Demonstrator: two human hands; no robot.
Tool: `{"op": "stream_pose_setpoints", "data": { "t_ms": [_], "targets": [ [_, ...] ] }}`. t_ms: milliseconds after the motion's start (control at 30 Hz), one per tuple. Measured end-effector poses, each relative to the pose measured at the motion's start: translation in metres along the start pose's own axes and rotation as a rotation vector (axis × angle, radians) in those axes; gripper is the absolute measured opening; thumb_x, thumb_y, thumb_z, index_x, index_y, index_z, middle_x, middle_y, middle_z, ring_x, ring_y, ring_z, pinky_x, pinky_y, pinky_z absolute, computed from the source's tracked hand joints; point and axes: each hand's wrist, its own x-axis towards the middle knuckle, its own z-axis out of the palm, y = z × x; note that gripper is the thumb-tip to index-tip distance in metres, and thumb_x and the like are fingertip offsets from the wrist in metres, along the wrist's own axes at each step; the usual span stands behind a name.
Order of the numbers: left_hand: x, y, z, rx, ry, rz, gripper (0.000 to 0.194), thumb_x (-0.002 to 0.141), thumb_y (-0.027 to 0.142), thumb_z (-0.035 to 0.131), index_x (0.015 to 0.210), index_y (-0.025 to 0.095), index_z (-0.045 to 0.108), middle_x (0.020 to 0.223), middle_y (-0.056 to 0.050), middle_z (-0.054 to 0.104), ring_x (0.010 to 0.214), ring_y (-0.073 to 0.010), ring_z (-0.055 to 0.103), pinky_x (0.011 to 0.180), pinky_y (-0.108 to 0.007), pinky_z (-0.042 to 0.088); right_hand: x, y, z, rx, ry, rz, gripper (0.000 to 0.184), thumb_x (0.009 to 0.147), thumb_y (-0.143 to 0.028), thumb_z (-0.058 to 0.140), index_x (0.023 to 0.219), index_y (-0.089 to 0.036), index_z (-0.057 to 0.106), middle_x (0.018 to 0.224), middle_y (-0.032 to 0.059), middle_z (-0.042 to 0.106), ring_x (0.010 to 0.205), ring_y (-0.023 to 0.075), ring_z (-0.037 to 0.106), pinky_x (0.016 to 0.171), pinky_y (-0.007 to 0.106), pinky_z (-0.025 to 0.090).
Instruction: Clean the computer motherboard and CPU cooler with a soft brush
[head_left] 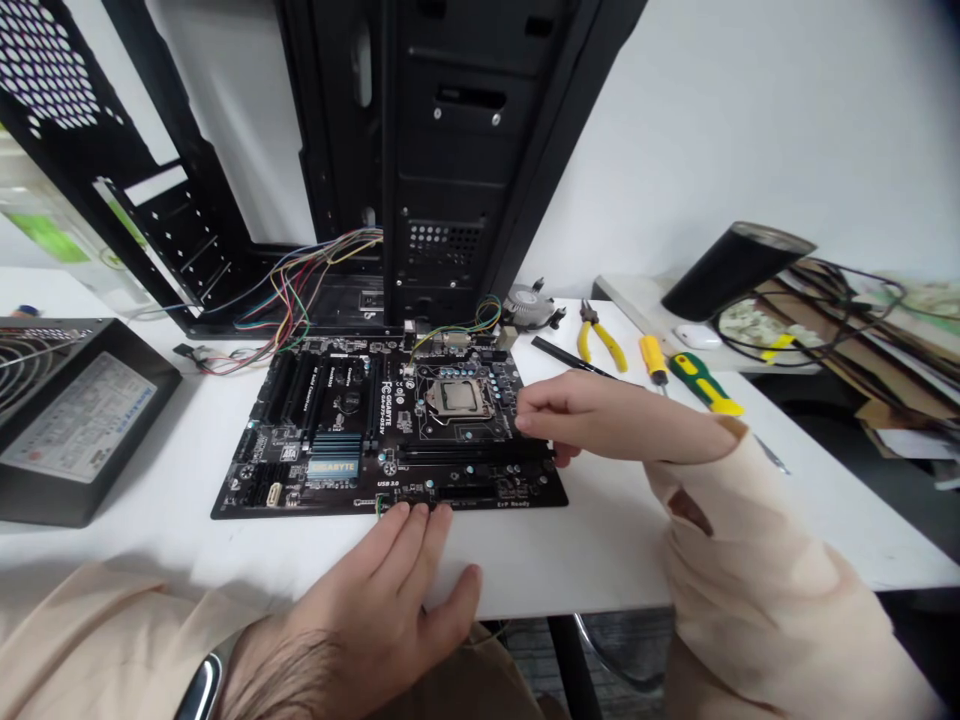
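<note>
My left hand (379,625) spreads open, fingertips on the near edge of the Gigabyte motherboard (322,440), seemingly to steady it on the worktop (600,570), while my right hand (615,420) curls loosely and empty over the board's right side

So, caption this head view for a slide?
Right hand above, left hand at the edge of a Gigabyte motherboard on a white desk, black computer case behind.
</note>
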Motion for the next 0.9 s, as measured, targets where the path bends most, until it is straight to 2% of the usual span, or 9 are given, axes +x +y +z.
{"op": "stream_pose_setpoints", "data": {
  "t_ms": [333,433,533,667,800,900],
  "targets": [
    [-0.002,0.002,0.003,-0.009,-0.009,-0.011,0.027,0.093,0.020,0.045,0.119,0.018,0.048,0.112,-0.016,0.071,0.101,-0.0278,0.068,0.106,-0.047,0.029,-0.001,0.003,0.001,0.006,0.002,-0.039,0.032,0.087,-0.044,0.046,0.067,-0.020,0.048,0.062,-0.0037,0.054,0.058,0.0126,0.063,0.054,0.024,0.042],
    [0.000,0.000,0.001,-0.013,-0.016,0.008,0.025,0.094,0.018,0.042,0.118,0.017,0.049,0.112,-0.017,0.071,0.099,-0.0281,0.069,0.105,-0.047,0.028,-0.002,0.005,0.002,-0.026,0.016,-0.061,0.030,0.087,-0.045,0.045,0.070,-0.021,0.052,0.061,-0.0030,0.057,0.057,0.0121,0.059,0.053,0.024,0.040],
    [0.001,-0.001,-0.001,-0.021,-0.020,-0.007,0.024,0.096,0.018,0.040,0.117,0.018,0.050,0.112,-0.016,0.072,0.098,-0.0273,0.069,0.105,-0.046,0.028,-0.004,0.005,0.002,-0.082,0.061,-0.133,0.029,0.087,-0.045,0.044,0.078,-0.022,0.059,0.059,-0.0030,0.058,0.053,0.0109,0.052,0.051,0.023,0.036],
    [0.002,-0.001,-0.002,-0.017,0.001,-0.019,0.021,0.096,0.019,0.040,0.115,0.018,0.049,0.108,-0.013,0.073,0.096,-0.0255,0.070,0.103,-0.043,0.032,-0.009,0.003,0.005,-0.119,0.106,-0.213,0.029,0.088,-0.044,0.044,0.082,-0.022,0.062,0.053,-0.0044,0.053,0.048,0.0095,0.043,0.048,0.023,0.031],
    [0.001,0.000,0.002,0.001,0.064,-0.033,0.019,0.096,0.024,0.044,0.113,0.018,0.051,0.104,-0.012,0.075,0.094,-0.0256,0.071,0.105,-0.044,0.033,-0.013,0.003,0.009,-0.147,0.146,-0.212,0.031,0.089,-0.045,0.044,0.086,-0.022,0.064,0.050,-0.0045,0.052,0.046,0.0099,0.042,0.047,0.023,0.030],
    [0.000,0.001,0.006,0.013,0.108,-0.047,0.020,0.094,0.027,0.051,0.112,0.018,0.051,0.099,-0.011,0.075,0.093,-0.0241,0.070,0.110,-0.046,0.032,-0.017,0.013,0.004,-0.155,0.250,-0.171,0.033,0.089,-0.048,0.044,0.091,-0.023,0.065,0.052,-0.0033,0.055,0.047,0.0114,0.045,0.050,0.025,0.034]
  ]
}}
